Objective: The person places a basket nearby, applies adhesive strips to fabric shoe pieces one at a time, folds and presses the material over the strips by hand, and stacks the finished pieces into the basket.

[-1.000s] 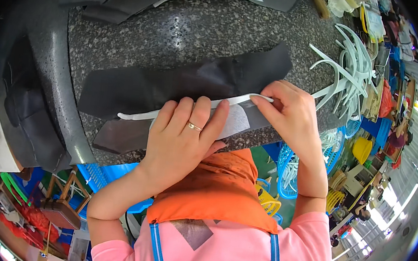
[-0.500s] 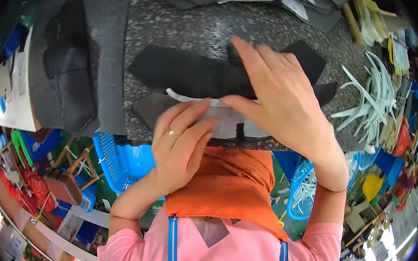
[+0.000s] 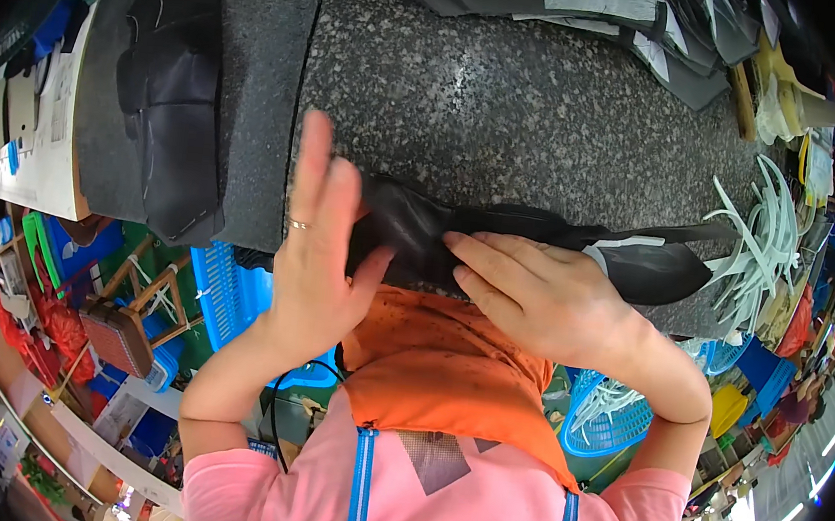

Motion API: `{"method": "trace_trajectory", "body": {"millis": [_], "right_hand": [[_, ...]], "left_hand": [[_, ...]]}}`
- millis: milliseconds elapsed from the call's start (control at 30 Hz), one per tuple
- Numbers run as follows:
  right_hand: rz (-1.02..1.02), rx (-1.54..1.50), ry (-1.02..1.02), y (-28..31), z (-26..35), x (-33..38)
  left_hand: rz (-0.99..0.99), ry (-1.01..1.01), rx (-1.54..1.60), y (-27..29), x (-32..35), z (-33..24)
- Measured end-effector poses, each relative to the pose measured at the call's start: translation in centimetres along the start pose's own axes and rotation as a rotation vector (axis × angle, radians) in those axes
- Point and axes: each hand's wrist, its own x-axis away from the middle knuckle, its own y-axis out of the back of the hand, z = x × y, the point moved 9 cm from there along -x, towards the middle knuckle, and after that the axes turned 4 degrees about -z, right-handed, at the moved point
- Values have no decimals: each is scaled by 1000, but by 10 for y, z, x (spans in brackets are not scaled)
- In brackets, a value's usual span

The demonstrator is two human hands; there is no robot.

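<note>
A black leather-like piece (image 3: pixel 659 274) lies along the near edge of the speckled stone tabletop (image 3: pixel 432 111). It is creased and shiny at its left part, and a short white strip (image 3: pixel 630 243) shows near its right end. My right hand (image 3: pixel 559 299) rests on the middle of the piece, fingers lying flat across it. My left hand (image 3: pixel 319 241), a ring on one finger, stands at the piece's left end. Its fingers are stretched up and slightly blurred, the thumb apart and close to the black material.
A stitched black leather piece (image 3: pixel 181 127) lies on a dark mat at the left. Black cut pieces with white patches (image 3: pixel 697 76) are heaped at the far right. Pale green strips (image 3: pixel 766 239) hang over the right edge. Blue baskets (image 3: pixel 234 288) stand below the table.
The black piece now lies closer to the near edge, folded or turned over. My right hand has moved down onto it, while my left hand has risen with fingers extended. The whole view has shifted.
</note>
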Motion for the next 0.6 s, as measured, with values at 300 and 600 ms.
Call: {"method": "trace_trajectory", "body": {"millis": [300,600], "right_hand": [[118,24,-137,-3,-1,-9],[-103,75,-113,39,12,-5]], "left_hand": [[292,-742,-958,-10,17,-15],[298,-441,-56,-70,18,-50]]}}
